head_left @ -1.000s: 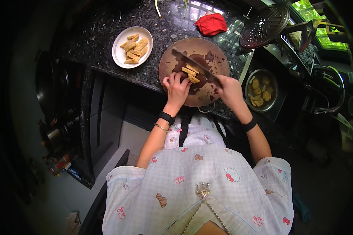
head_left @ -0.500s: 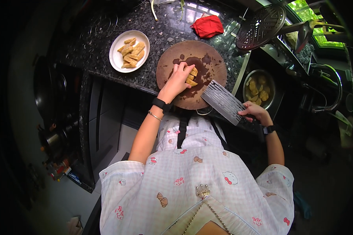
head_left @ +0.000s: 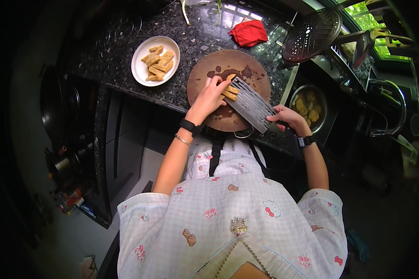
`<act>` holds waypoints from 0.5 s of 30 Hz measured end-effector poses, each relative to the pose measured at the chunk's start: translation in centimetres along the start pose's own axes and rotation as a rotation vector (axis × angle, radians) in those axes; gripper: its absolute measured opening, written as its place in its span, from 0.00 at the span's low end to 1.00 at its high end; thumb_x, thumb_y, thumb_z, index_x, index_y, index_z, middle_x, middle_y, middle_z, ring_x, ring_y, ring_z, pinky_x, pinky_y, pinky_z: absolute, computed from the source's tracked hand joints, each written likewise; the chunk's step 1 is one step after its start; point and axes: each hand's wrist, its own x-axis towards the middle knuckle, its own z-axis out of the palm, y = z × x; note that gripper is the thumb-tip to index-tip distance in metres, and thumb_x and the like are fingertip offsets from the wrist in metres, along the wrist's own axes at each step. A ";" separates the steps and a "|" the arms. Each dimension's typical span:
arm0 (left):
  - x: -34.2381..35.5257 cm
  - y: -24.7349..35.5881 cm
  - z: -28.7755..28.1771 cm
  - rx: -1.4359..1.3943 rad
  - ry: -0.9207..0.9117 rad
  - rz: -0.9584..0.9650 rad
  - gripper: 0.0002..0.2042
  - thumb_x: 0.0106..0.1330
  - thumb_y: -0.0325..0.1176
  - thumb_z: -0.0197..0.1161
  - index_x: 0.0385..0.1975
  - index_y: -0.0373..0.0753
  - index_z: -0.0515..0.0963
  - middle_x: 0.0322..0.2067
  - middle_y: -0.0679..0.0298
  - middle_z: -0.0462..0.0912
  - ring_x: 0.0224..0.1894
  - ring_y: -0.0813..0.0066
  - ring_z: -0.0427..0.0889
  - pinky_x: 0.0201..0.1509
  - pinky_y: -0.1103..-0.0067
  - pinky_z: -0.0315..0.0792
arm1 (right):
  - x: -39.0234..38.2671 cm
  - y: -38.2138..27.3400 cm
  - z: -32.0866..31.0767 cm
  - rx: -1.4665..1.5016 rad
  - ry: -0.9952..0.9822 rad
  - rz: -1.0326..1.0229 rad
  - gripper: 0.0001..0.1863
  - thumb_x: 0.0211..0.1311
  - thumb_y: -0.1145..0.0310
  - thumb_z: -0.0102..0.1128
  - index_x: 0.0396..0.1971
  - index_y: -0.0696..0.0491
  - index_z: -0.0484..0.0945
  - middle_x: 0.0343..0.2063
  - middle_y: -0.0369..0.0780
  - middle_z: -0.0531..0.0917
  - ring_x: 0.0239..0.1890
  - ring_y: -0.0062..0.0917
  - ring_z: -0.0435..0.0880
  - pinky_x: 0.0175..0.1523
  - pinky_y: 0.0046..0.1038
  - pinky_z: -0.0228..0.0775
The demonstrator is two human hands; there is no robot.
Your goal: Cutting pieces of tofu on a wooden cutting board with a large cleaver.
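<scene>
My left hand (head_left: 210, 96), fingers curled, grips several golden-brown food strips (head_left: 230, 94) on the round wooden cutting board (head_left: 205, 65), which has dark wet stains. My right hand (head_left: 287, 119) holds a cleaver (head_left: 253, 108) at its lower right end. The broad blade lies tilted almost flat across the board, its far end against the strips beside my left fingers; whether it is beneath all of them I cannot tell. Left of the board, a white plate (head_left: 138, 72) holds more strips (head_left: 159, 63).
A red cloth (head_left: 249, 32) lies on the speckled black counter (head_left: 102, 51) behind the board. At right are a metal bowl (head_left: 305, 108) of yellowish pieces in liquid, a curved tap (head_left: 395, 107), hanging perforated utensils (head_left: 312, 35) and a window (head_left: 358, 11).
A second ago the cleaver stood edge-down across the strips. It swung down to the right, then came back flat against them. My left hand moved slightly up and closed over the strips.
</scene>
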 end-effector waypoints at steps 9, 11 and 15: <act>-1.2 -2.2 0.5 -0.097 -0.042 0.076 0.29 0.41 0.14 0.62 0.50 0.37 0.71 0.40 0.57 0.71 0.46 0.58 0.73 0.50 0.73 0.69 | -0.7 1.4 0.4 -0.025 -0.040 0.035 0.11 0.58 0.69 0.60 0.20 0.56 0.72 0.07 0.31 0.68 0.06 0.15 0.62 0.14 0.19 0.54; -1.0 -1.9 0.6 -0.079 -0.041 0.072 0.28 0.42 0.13 0.59 0.49 0.37 0.71 0.40 0.57 0.71 0.45 0.58 0.73 0.50 0.73 0.70 | 0.0 1.8 0.3 -0.030 -0.079 0.021 0.10 0.58 0.70 0.60 0.20 0.56 0.72 0.08 0.31 0.68 0.06 0.14 0.63 0.14 0.19 0.54; -0.8 -0.5 -0.8 -0.260 -0.050 -0.026 0.27 0.41 0.12 0.56 0.47 0.36 0.72 0.40 0.57 0.71 0.45 0.58 0.74 0.50 0.73 0.70 | 0.1 1.8 0.6 -0.028 -0.079 0.008 0.09 0.58 0.70 0.60 0.21 0.56 0.72 0.08 0.31 0.69 0.06 0.14 0.63 0.14 0.19 0.54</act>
